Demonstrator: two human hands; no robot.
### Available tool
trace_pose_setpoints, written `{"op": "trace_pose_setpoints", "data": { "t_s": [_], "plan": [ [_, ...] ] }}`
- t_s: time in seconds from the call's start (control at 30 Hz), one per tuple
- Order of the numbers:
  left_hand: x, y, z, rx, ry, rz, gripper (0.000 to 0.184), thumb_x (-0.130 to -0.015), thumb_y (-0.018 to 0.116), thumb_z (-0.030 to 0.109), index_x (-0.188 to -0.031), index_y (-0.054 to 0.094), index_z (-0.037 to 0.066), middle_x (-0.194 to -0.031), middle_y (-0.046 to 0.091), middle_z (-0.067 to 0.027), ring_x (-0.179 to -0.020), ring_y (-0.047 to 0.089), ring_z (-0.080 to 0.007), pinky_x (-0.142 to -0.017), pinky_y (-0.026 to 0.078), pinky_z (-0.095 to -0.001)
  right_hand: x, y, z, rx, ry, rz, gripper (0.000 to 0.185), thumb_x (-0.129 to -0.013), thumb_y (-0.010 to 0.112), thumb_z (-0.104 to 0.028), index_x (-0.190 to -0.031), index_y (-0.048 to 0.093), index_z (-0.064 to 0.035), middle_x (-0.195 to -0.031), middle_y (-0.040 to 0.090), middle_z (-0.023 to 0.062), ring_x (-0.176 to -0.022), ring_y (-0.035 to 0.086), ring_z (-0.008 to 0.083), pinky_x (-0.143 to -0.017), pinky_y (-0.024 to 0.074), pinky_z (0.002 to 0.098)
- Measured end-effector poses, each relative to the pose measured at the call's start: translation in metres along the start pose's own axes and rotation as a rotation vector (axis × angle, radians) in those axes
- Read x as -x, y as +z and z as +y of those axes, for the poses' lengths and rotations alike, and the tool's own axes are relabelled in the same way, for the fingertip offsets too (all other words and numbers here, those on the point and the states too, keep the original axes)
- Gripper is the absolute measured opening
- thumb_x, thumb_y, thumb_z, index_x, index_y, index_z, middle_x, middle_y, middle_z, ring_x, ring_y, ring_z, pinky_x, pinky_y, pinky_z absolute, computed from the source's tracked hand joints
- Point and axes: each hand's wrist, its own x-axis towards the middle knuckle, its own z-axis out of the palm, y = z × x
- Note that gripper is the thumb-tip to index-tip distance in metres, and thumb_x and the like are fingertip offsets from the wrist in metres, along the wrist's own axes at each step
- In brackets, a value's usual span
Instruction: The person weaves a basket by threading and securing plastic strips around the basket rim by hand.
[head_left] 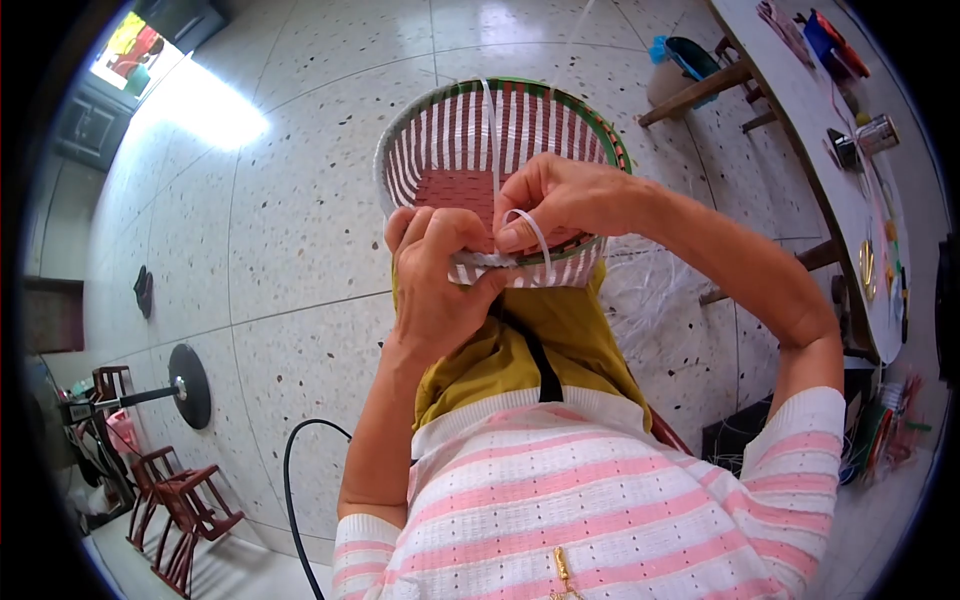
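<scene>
A woven basket [455, 187] with white and dark red strips rests on my lap, its opening facing up and away. Green strips edge part of its rim. My left hand [440, 245] grips the near rim, thumb outside and fingers curled over the edge. Just to the right, my right hand [550, 205] pinches a white plastic strip [541, 238] that loops over the rim. A long stretch of white strip [491, 120] runs from the hands across the basket to the far rim. The fingertips of both hands almost meet, and the exact spot between them is partly hidden.
A long table [800, 120] on the right carries scissors [867, 270], a can [878, 134] and other items. Under its far end stands a bin [680, 75]. Loose white strips [645, 290] lie on the floor. Small brown chairs [185, 500] and a round black stand base [190, 387] are at left.
</scene>
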Motion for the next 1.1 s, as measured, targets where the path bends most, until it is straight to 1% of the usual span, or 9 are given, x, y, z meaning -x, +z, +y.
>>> {"op": "trace_pose_setpoints", "data": {
  "t_s": [0.33, 0.37, 0.47, 0.5, 0.53, 0.6, 0.63, 0.9, 1.1],
  "plan": [
    [-0.011, 0.002, 0.004, 0.022, 0.011, 0.001, 0.045, -0.057, 0.087, 0.008, -0.09, 0.056, 0.011, -0.078, 0.062, 0.0003, -0.08, 0.058, -0.02, -0.094, 0.034, -0.0366, -0.002, -0.002, -0.003, 0.08, -0.025, 0.033, 0.019, -0.082, 0.078, -0.022, -0.076, 0.07, -0.0058, -0.063, 0.058, -0.0045, -0.052, 0.047, 0.0015, -0.046, 0.0335, 0.0181],
    [-0.011, 0.003, 0.004, 0.013, 0.0, 0.006, 0.044, -0.057, 0.087, 0.007, -0.089, 0.056, 0.01, -0.079, 0.062, 0.0004, -0.081, 0.058, -0.0201, -0.094, 0.034, -0.036, 0.0, -0.006, -0.003, 0.106, -0.047, -0.002, 0.022, -0.085, 0.078, -0.026, -0.083, 0.072, -0.0049, -0.064, 0.058, -0.0065, -0.052, 0.046, -0.0002, -0.045, 0.0323, 0.0182],
    [-0.015, 0.002, 0.001, 0.004, -0.005, 0.014, 0.042, -0.058, 0.087, 0.006, -0.087, 0.057, 0.01, -0.08, 0.062, 0.0007, -0.083, 0.057, -0.0201, -0.093, 0.036, -0.0347, 0.002, -0.005, -0.011, 0.207, -0.06, 0.062, 0.023, -0.087, 0.076, -0.027, -0.085, 0.074, -0.0044, -0.066, 0.061, -0.0052, -0.053, 0.048, 0.0002, -0.046, 0.0345, 0.018],
    [-0.016, 0.0, -0.001, 0.005, 0.0, 0.014, 0.04, -0.058, 0.087, 0.006, -0.086, 0.058, 0.01, -0.081, 0.063, 0.001, -0.084, 0.056, -0.0198, -0.092, 0.037, -0.0341, 0.004, -0.005, -0.018, 0.386, -0.056, 0.142, 0.025, -0.089, 0.073, -0.026, -0.091, 0.075, -0.0014, -0.07, 0.065, -0.0017, -0.058, 0.054, 0.0035, -0.051, 0.0422, 0.0194],
    [-0.017, -0.003, -0.003, 0.005, -0.001, 0.013, 0.04, -0.058, 0.087, 0.006, -0.086, 0.058, 0.01, -0.081, 0.063, 0.001, -0.084, 0.056, -0.0198, -0.092, 0.037, -0.0341, 0.006, -0.007, -0.022, 0.385, -0.056, 0.142, 0.025, -0.089, 0.073, -0.026, -0.091, 0.075, -0.0014, -0.07, 0.065, -0.0017, -0.058, 0.054, 0.0035, -0.051, 0.0422, 0.0194],
    [-0.019, -0.007, -0.006, 0.01, -0.038, 0.025, 0.036, -0.058, 0.084, 0.005, -0.085, 0.062, 0.009, -0.083, 0.066, -0.0008, -0.085, 0.059, -0.0223, -0.092, 0.037, -0.0362, 0.017, -0.011, -0.027, 0.645, -0.297, 0.383, 0.025, -0.091, 0.071, -0.023, -0.097, 0.075, 0.0004, -0.074, 0.068, 0.0023, -0.064, 0.06, 0.008, -0.06, 0.0496, 0.0238],
    [-0.018, -0.008, -0.01, 0.02, -0.056, 0.029, 0.035, -0.058, 0.085, 0.005, -0.085, 0.063, 0.009, -0.083, 0.066, 0.0005, -0.086, 0.059, -0.0212, -0.093, 0.037, -0.0355, 0.031, -0.005, -0.036, 0.7, -0.224, 0.412, 0.021, -0.09, 0.071, -0.018, -0.098, 0.074, 0.0004, -0.079, 0.07, 0.0058, -0.071, 0.063, 0.0115, -0.067, 0.0522, 0.0274],
    [-0.016, -0.005, -0.011, -0.016, -0.024, 0.013, 0.029, -0.062, 0.087, 0.01, -0.083, 0.067, 0.009, -0.08, 0.066, 0.001, -0.082, 0.057, -0.0196, -0.091, 0.037, -0.0348, 0.049, 0.006, -0.003, 0.889, -0.614, 0.411, 0.009, -0.089, 0.07, -0.007, -0.093, 0.073, 0.0006, -0.086, 0.067, 0.0098, -0.076, 0.065, 0.0192, -0.07, 0.0533, 0.031],
    [-0.017, -0.006, -0.002, -0.053, 0.058, -0.008, 0.026, -0.067, 0.086, 0.014, -0.083, 0.066, 0.008, -0.079, 0.065, -0.0009, -0.08, 0.056, -0.0197, -0.091, 0.036, -0.0363, 0.049, 0.015, 0.009, 1.415, -0.807, 0.477, 0.009, -0.087, 0.068, -0.003, -0.092, 0.063, 0.0033, -0.089, 0.061, 0.0134, -0.083, 0.063, 0.0272, -0.073, 0.0534, 0.0345]
  ]
}}
